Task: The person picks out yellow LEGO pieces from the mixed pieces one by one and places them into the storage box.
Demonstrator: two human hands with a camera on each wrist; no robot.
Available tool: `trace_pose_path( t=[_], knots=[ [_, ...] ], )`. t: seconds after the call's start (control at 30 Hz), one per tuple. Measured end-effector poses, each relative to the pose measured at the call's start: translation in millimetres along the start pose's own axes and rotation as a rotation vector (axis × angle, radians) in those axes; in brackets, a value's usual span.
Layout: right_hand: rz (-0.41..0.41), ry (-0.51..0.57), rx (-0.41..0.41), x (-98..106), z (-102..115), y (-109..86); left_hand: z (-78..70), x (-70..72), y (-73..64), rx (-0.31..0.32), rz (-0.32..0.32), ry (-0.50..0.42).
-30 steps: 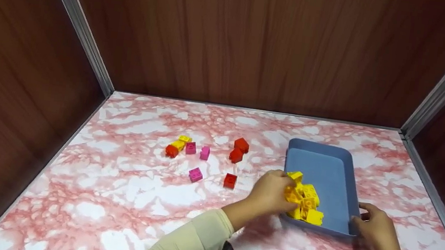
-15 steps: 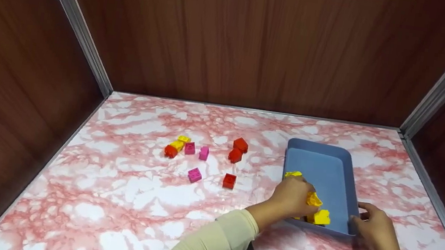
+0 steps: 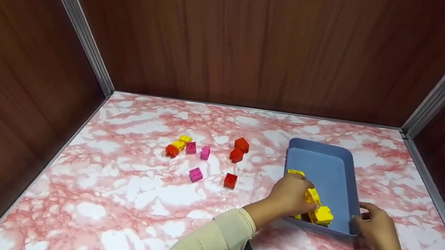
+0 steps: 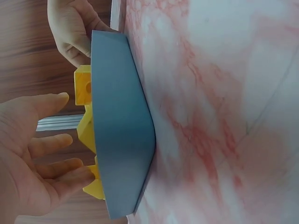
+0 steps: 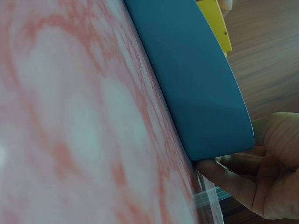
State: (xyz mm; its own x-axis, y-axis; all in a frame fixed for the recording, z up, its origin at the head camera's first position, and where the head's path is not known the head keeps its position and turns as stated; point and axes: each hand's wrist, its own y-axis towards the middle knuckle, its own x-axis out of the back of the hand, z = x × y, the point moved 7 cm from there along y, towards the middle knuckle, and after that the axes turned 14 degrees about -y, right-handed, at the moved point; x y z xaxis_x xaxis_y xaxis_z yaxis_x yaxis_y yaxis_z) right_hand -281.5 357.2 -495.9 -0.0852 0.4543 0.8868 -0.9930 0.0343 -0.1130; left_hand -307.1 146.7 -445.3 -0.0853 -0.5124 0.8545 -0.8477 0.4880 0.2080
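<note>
A blue-grey tray (image 3: 329,178) stands on the table, with several yellow toy bricks (image 3: 321,216) piled in its near left corner. My left hand (image 3: 291,195) is over this pile. In the left wrist view, its fingers (image 4: 51,145) are spread and loosely bent above the tray's rim, and one fingertip touches a yellow brick. Some of the bricks are hidden under that hand in the head view. At the tray's near right corner, my right hand (image 3: 376,226) holds the wall, thumb at the rim and a finger under the bottom edge in the right wrist view.
Left of the tray lie several red bricks (image 3: 230,180) and pink bricks (image 3: 195,175). Farther left, yellow bricks (image 3: 178,145) sit in a row with a red brick (image 3: 171,151). Wood-patterned panels (image 3: 259,43) with metal edging enclose the marbled table (image 3: 109,204).
My left hand has moved right, over the yellow bricks, and its fingers have let them settle in the tray's corner. Bricks have shifted slightly right. The right hand stays on the tray.
</note>
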Motion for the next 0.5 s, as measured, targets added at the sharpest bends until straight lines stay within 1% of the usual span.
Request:
trace_pose_path(
  t=[0.2, 0.4, 0.5],
  knots=[
    [-0.035, -0.007, 0.022, 0, 2, -0.9, 3.2, 8.4, -3.1, -0.018, -0.025, -0.007],
    [-0.027, -0.003, 0.015, 0, 3, -1.4, 6.3, 17.5, -10.5, -0.026, -0.032, -0.010],
    [-0.019, -0.002, 0.009, 0, 2, -1.4, 8.8, 22.7, -14.4, -0.023, -0.032, 0.008]
  ],
)
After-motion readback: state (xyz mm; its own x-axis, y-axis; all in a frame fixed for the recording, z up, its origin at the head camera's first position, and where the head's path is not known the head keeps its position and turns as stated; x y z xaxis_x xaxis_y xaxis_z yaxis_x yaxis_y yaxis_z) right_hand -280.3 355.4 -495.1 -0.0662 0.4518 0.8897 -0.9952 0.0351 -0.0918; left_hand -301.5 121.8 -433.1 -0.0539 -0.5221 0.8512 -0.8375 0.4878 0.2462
